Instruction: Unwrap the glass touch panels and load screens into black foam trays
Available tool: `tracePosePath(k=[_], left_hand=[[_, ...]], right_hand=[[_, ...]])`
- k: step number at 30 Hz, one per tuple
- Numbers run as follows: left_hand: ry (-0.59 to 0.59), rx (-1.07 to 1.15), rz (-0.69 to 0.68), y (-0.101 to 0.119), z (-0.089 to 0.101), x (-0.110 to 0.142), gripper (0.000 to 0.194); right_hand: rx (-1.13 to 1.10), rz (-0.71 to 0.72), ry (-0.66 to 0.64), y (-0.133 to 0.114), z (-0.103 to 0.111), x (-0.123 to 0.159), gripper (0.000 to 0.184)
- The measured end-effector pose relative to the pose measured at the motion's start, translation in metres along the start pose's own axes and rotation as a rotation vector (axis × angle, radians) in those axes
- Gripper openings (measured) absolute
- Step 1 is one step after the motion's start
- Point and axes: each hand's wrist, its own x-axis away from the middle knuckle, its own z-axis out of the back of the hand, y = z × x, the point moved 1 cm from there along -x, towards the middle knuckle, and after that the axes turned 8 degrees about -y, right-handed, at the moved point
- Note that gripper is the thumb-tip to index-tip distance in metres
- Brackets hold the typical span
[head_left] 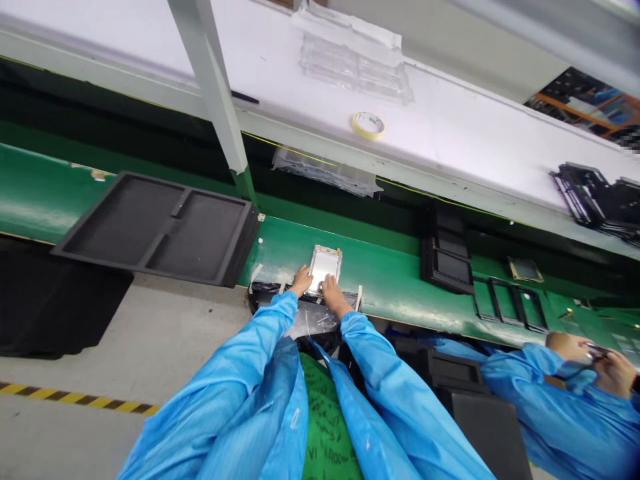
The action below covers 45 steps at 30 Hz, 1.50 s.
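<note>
A small flat rectangular panel (327, 260) with a bright silvery-white face and a pale frame lies on the green bench. At its left edge, my left hand (301, 280) is closed on the rim. My right hand (335, 295) rests over the lower right part of the panel, its fingers bent and drawn together; whatever may be between them is too small to make out. Just below both hands, a black bag (260, 293) with clear plastic hangs from the bench edge, held by strips of pale tape (359, 298).
A large black divided tray (165, 233) sits left on the bench. To the right are stacked black trays (447, 260) and black frames (510, 303). A tape roll (369, 125) and plastic sleeves (355, 63) lie on the shelf above. A co-worker's blue sleeve (525, 380) is at right.
</note>
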Motion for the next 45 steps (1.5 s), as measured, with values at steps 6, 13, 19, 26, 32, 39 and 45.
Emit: tracePosePath(k=[6, 13, 19, 26, 32, 39, 45], left_hand=[[0.069, 0.016, 0.076, -0.018, 0.036, 0.053, 0.03], [0.017, 0.113, 0.191, -0.06, 0.069, 0.147, 0.03], [0.036, 0.192, 0.228, -0.058, 0.079, 0.168, 0.023], [0.082, 0.228, 0.228, -0.055, 0.098, 0.181, 0.016], [0.137, 0.218, 0.217, -0.052, 0.109, 0.187, 0.014], [0.107, 0.122, 0.237, -0.06, 0.109, 0.199, 0.02], [0.021, -0.081, 0.218, -0.06, 0.117, 0.181, 0.024]], right_hand=[[0.184, 0.034, -0.069, -0.011, 0.009, -0.009, 0.057], [0.209, 0.096, -0.091, -0.011, 0.034, -0.001, 0.065], [0.295, 0.064, -0.083, -0.022, 0.025, -0.022, 0.071], [0.339, 0.093, -0.059, -0.024, 0.02, -0.049, 0.07], [0.455, 0.117, 0.039, -0.035, 0.028, -0.046, 0.069], [0.239, 0.071, -0.03, -0.061, 0.071, -0.006, 0.034], [-0.045, -0.331, -0.022, -0.004, 0.073, -0.005, 0.037]])
